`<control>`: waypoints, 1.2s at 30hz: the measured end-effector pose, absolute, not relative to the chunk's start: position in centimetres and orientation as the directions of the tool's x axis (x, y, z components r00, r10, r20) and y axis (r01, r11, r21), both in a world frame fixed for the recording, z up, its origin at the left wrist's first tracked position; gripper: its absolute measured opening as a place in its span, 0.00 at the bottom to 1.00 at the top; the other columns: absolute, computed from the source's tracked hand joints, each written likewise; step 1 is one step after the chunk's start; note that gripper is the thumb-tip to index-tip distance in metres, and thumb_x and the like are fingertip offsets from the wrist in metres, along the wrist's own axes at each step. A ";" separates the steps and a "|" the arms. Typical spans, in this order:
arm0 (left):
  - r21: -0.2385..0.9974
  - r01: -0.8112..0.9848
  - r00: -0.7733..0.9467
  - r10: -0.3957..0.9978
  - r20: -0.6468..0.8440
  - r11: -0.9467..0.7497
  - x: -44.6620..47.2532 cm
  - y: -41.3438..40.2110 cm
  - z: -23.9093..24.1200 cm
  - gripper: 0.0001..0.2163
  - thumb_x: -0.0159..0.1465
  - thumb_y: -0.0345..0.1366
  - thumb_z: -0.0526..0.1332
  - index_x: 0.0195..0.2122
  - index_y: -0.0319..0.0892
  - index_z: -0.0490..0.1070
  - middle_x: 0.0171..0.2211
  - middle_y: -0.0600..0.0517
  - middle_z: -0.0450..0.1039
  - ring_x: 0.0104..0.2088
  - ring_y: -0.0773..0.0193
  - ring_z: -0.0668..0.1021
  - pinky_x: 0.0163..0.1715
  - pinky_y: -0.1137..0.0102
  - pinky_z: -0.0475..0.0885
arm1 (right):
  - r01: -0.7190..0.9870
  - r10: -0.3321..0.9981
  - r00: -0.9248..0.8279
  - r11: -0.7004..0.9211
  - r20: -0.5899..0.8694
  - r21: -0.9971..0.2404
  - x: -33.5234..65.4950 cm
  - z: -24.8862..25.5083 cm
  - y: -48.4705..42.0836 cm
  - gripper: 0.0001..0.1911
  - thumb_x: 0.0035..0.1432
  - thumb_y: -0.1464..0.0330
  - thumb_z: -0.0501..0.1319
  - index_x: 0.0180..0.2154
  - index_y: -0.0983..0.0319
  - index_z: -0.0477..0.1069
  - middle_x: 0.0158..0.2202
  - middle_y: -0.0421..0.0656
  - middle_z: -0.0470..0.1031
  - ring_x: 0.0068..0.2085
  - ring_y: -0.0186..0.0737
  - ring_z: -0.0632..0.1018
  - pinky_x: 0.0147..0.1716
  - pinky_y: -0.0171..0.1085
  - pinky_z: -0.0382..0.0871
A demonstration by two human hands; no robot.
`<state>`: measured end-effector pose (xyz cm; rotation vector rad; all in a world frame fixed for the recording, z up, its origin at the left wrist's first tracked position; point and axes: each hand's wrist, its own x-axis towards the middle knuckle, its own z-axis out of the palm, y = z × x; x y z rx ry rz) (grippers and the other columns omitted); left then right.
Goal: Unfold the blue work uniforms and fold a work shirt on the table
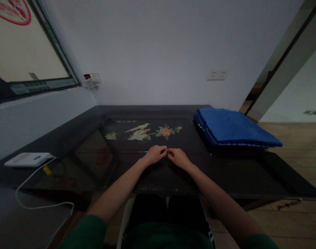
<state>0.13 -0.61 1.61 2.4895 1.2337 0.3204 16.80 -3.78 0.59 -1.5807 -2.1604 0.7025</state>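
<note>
My left hand (156, 154) and my right hand (177, 157) rest side by side on the dark glass-topped table (238, 176), fingers curled and fingertips meeting in the middle. Nothing is visible between the fingers. Just beyond them lies an inlaid picture of a bird and flowers (145, 131) under the glass. A stack of folded blue cloths (232, 127) sits on the table to the right, beyond my right hand and apart from it.
A white flat device (27, 159) with a white cable (41, 204) lies at the table's left. Wall sockets (217, 74) are on the back wall and more sockets (92, 80) hang by the window. Wooden floor (295, 145) lies to the right.
</note>
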 end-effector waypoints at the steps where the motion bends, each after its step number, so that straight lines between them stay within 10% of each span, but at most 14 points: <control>1: 0.399 0.722 0.598 0.800 0.052 -0.566 0.1 -0.6 1.6 0.11 0.66 0.36 0.51 0.29 0.42 0.70 0.24 0.55 0.69 0.25 0.68 0.69 0.27 0.74 0.57 | 0.768 0.954 -0.301 0.246 0.005 -0.592 16.8 0.6 -3.8 0.12 0.61 0.67 0.53 0.35 0.60 0.75 0.30 0.42 0.77 0.31 0.35 0.73 0.27 0.32 0.52; 30: 0.327 0.734 0.618 0.785 0.041 -0.596 0.1 -0.9 2.0 0.12 0.66 0.36 0.51 0.28 0.43 0.68 0.24 0.54 0.70 0.25 0.67 0.69 0.27 0.73 0.56 | 0.640 0.888 -0.459 0.317 -0.018 -0.700 19.5 1.3 -7.6 0.07 0.59 0.68 0.57 0.34 0.61 0.74 0.27 0.40 0.73 0.28 0.33 0.69 0.29 0.31 0.56; 36: 0.309 0.733 0.634 0.773 0.012 -0.606 0.2 -1.0 2.3 0.12 0.66 0.36 0.50 0.29 0.43 0.68 0.25 0.53 0.71 0.26 0.66 0.71 0.28 0.73 0.56 | 0.614 0.889 -0.412 0.106 -0.202 -0.782 28.2 1.8 -14.8 0.14 0.60 0.58 0.55 0.34 0.61 0.73 0.29 0.41 0.73 0.30 0.36 0.72 0.30 0.32 0.63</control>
